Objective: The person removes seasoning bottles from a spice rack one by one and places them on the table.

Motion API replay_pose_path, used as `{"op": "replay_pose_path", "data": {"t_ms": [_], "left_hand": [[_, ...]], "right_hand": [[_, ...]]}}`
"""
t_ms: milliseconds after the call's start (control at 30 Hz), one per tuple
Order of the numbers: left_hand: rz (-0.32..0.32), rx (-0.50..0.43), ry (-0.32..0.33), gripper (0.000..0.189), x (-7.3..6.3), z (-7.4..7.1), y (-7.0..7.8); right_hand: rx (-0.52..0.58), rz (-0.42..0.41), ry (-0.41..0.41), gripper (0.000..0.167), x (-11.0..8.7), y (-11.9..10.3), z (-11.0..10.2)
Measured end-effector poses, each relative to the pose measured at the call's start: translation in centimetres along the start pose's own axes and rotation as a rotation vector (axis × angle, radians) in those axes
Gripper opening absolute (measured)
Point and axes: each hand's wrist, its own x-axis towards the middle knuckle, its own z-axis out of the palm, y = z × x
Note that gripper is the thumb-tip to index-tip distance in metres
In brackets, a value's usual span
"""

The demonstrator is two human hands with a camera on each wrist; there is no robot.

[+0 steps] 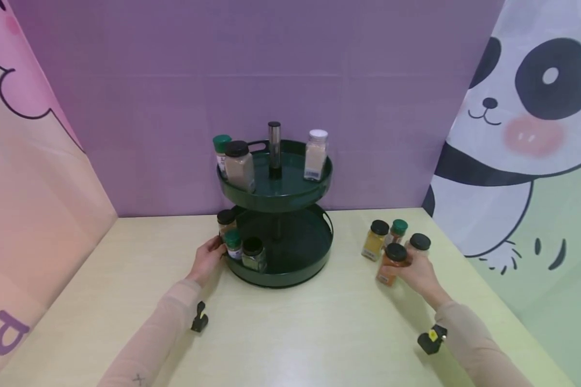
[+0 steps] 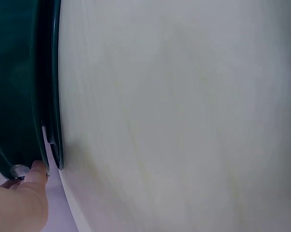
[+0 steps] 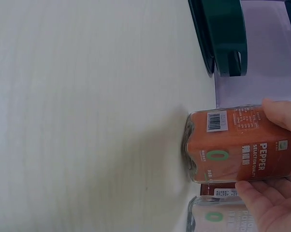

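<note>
A dark green two-tier spice rack (image 1: pixel 281 203) stands at the back of the table. My left hand (image 1: pixel 208 262) grips the left edge of its lower tray (image 1: pixel 290 279), at the handle cut-out; some fingers are hidden behind the rim. On the right, my right hand (image 1: pixel 420 274) holds a pepper jar (image 3: pixel 232 145) with orange-red powder and a black lid, thumb on one side and fingers on the other. Close around it stand a yellow spice jar (image 1: pixel 374 242), a green-lidded jar (image 1: pixel 399 228) and another black-lidded jar (image 1: pixel 420 242), partly behind the hand.
The upper tray carries a white-lidded jar (image 1: pixel 316 156), a large black-lidded jar (image 1: pixel 239 166) and a green-lidded jar (image 1: pixel 221 146). At the lower tray's left sit a green-lidded jar (image 1: pixel 233 243) and two black-lidded jars, one in front (image 1: pixel 254 257). A purple wall (image 1: pixel 174 134) stands behind.
</note>
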Motion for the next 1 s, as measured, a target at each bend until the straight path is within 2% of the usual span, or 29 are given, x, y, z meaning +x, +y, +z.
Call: {"op": "replay_pose_path", "data": {"t_ms": [133, 200, 300, 367, 433, 533, 700, 1000], "left_hand": [[0.005, 0.003, 0.003, 0.055, -0.1, 0.04, -0.04], [0.044, -0.007, 0.008, 0.057, -0.07, -0.02, -0.43], [0.065, -0.014, 0.003, 0.059, -0.05, -0.04, -0.66], [0.065, -0.013, 0.004, 0.058, -0.06, -0.03, -0.61], [0.027, -0.004, -0.004, 0.056, -0.15, 0.08, -0.14], [0.007, 0.007, -0.003, 0.054, -0.24, 0.16, 0.21], [0.017, 0.016, -0.007, 0.053, -0.1, 0.15, 0.09], [0.025, 0.016, -0.012, 0.053, 0.0, 0.06, -0.09]], "right_hand": [[0.004, 0.01, -0.01, 0.068, -0.01, 0.05, 0.06], [0.007, 0.017, -0.013, 0.069, -0.02, 0.07, 0.1], [0.01, 0.02, -0.012, 0.068, -0.06, 0.05, 0.12], [0.01, 0.013, -0.007, 0.067, -0.05, 0.06, 0.13], [0.008, 0.009, -0.005, 0.067, -0.06, 0.07, 0.13], [0.009, 0.011, -0.007, 0.069, -0.1, 0.07, 0.11], [0.012, 0.018, -0.006, 0.074, -0.15, 0.2, 0.04], [0.009, 0.008, -0.014, 0.072, -0.13, 0.51, -0.06]]}}
